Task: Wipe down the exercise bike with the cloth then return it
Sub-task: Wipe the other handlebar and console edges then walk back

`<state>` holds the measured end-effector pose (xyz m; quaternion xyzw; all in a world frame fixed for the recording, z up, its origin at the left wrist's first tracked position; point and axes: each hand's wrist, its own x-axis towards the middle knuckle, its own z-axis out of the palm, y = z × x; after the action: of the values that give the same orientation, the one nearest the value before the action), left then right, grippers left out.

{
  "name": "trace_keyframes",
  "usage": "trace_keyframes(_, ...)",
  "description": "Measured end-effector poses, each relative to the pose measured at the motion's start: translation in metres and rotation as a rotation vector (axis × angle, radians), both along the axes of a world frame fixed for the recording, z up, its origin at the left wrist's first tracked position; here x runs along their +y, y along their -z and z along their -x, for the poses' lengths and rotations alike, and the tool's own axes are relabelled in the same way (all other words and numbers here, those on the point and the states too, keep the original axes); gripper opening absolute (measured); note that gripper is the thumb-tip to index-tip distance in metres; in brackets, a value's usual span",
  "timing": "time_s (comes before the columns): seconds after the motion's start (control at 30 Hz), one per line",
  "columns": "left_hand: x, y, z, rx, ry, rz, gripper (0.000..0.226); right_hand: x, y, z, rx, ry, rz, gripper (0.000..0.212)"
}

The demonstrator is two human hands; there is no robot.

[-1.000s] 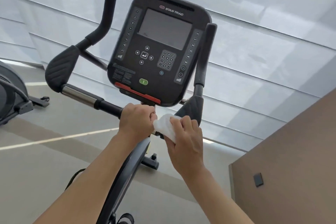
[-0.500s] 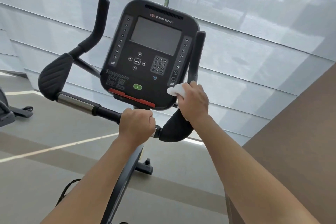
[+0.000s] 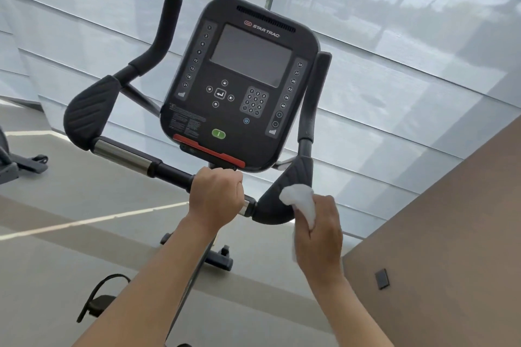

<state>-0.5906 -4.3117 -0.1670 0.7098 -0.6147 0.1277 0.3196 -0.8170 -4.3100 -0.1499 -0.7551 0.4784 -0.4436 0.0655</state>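
Grey gym flooring (image 3: 56, 248) spreads beneath the exercise bike (image 3: 239, 87). Nearest, the right hand (image 3: 318, 234) pinches a crumpled white cloth (image 3: 300, 200), pressed against the right elbow pad (image 3: 284, 186). Just left, the left hand (image 3: 215, 197) is wrapped around the black crossbar (image 3: 169, 170). Above sits the Star Trac console (image 3: 239, 127), screen dark. Behind, pale window blinds (image 3: 394, 79); a brown wall (image 3: 451, 234) rises at right.

- The console (image 3: 239, 84) of the exercise bike carries the brand "STAR TRAC" above its dark screen (image 3: 249, 55).
- Its left column reads 1, 3, 6, 9, 12, 15, 18, 21.
- Its right column reads 24, 27, 30, 33, 36, 40.
- The keypad (image 3: 254, 103) shows digits 1–9 and 0.
- The fine print at the console's lower left is too small to read.
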Motion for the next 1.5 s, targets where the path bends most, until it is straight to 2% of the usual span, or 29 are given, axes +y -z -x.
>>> trace_keyframes(0.03,0.0,0.0,0.001,0.0,-0.008,0.015,0.036,-0.014,-0.01,0.007,-0.089,0.053,-0.018,0.022)
trace_keyframes(0.1,0.0,0.001,0.001,0.006,-0.016,0.037,0.035,-0.045,-0.028,0.011,-0.148,0.114,-0.069,0.02)
trace_keyframes(0.23,0.002,0.002,0.002,0.029,-0.006,0.066,0.031,-0.063,-0.033,-0.027,-0.158,-0.063,-0.256,0.037)
trace_keyframes(0.3,0.001,0.002,0.003,0.032,-0.002,0.071,0.03,-0.061,-0.025,-0.039,-0.174,-0.048,-0.249,0.043)
trace_keyframes(0.43,0.001,0.001,0.004,0.015,-0.005,0.1,0.026,-0.059,-0.016,-0.037,-0.264,-0.008,-0.248,0.041)
trace_keyframes(0.77,-0.002,0.01,0.002,-0.001,-0.026,0.039,0.029,0.027,0.05,-0.055,-0.58,0.013,-0.155,0.03)
trace_keyframes(0.97,0.0,0.009,0.002,-0.047,-0.009,0.077,0.027,0.069,0.075,-0.078,-0.589,-0.184,-0.179,0.02)
trace_keyframes(1.07,0.001,0.01,0.0,-0.04,0.01,0.059,0.027,0.054,0.064,-0.059,-0.637,-0.185,-0.117,0.017)
trace_keyframes(1.17,0.001,0.01,0.0,-0.045,0.017,0.061,0.027,0.02,0.043,-0.025,-0.692,-0.039,-0.041,0.016)
trace_keyframes(1.23,0.001,0.009,0.001,-0.039,0.012,0.069,0.027,-0.014,0.021,-0.016,-0.754,0.024,-0.095,0.018)
trace_keyframes(1.37,0.002,0.008,0.004,-0.007,-0.007,0.056,0.025,-0.06,-0.011,-0.038,-0.708,-0.079,-0.305,0.02)
trace_keyframes(1.5,0.002,0.005,0.005,-0.008,-0.002,0.051,0.023,-0.057,0.004,-0.046,-0.678,-0.001,-0.255,0.011)
